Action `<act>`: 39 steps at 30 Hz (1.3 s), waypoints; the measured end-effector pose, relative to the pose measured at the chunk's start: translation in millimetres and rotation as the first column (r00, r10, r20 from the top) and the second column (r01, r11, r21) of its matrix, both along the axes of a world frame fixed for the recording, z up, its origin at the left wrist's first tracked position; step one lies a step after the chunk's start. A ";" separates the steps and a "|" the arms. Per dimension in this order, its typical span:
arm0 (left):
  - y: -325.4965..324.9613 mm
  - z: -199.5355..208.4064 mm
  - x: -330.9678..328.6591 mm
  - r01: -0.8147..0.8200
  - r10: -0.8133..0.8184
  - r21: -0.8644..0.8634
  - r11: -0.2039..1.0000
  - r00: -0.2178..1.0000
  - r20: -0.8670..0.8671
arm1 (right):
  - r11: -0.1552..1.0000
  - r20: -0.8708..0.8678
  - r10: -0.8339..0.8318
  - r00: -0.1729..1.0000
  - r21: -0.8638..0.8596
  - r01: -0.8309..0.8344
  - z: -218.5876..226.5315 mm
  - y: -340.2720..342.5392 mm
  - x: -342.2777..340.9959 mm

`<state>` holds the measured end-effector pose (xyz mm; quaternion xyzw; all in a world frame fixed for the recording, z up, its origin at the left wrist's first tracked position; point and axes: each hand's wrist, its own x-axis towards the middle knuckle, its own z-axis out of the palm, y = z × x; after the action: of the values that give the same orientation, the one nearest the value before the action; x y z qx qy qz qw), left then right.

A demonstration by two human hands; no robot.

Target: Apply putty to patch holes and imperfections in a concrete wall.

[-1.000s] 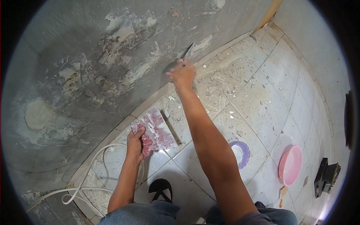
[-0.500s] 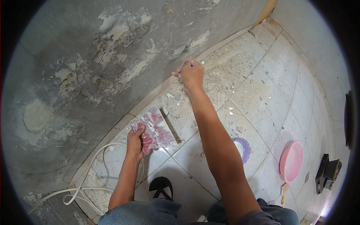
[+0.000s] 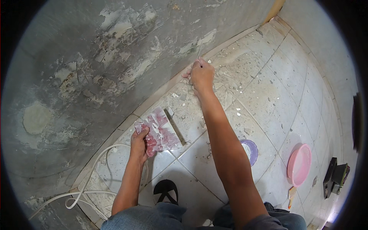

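Note:
My left hand (image 3: 138, 143) is closed on the near edge of a red plastering board (image 3: 161, 132), whose face is smeared with white putty. The board is tilted just above the floor, beside the foot of the wall. Stretched far forward, my right hand (image 3: 202, 74) grips a thin putty knife (image 3: 199, 50), seen almost edge-on. Its blade is up against the lower part of the grey wall (image 3: 96, 153), near a pale putty patch (image 3: 208, 37). My fingers hide the knife's handle.
Plaster crumbs (image 3: 234, 76) litter the tiled floor along the wall. A purple-rimmed container (image 3: 251, 151), a pink basin (image 3: 299, 165), a brush (image 3: 292, 195) and a black device (image 3: 333, 176) are at the right. A white cable (image 3: 94, 166) loops at the left, near my sandalled foot (image 3: 166, 190).
My right hand has shifted slightly to the right along the wall with the putty knife. The left hand and the board stay nearly where they were.

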<state>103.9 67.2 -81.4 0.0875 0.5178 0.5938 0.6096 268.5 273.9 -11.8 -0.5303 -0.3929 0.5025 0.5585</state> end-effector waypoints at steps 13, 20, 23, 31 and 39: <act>-2.4 -3.6 -1.6 -0.033 0.033 0.001 0.999 0.999 0.007 | 0.997 -0.020 0.079 0.997 0.001 -0.079 -6.3 6.1 9.7; -1.4 2.8 1.9 -0.022 0.021 -0.021 1.000 0.999 -0.024 | 0.985 -0.024 0.165 0.986 -0.046 -0.166 0.5 -3.7 -19.1; -1.5 -1.3 -0.8 -0.019 0.019 -0.028 0.999 1.000 -0.017 | 0.950 -0.078 0.300 0.951 -0.061 -0.305 -6.0 -51.2 -25.9; 1.2 -5.7 5.8 0.026 -0.026 -0.028 0.999 0.999 -0.033 | 0.996 -0.101 0.081 0.992 -0.033 -0.085 3.3 -18.1 -5.1; -2.1 -8.2 3.7 0.050 -0.054 -0.063 0.997 0.997 -0.064 | 0.934 0.032 0.354 0.935 -0.061 -0.352 -6.2 -83.7 -42.4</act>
<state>107.7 65.1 -89.6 0.1015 0.5532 0.5583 0.6099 226.1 190.2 -18.0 -0.4767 -0.4796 0.5938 0.4360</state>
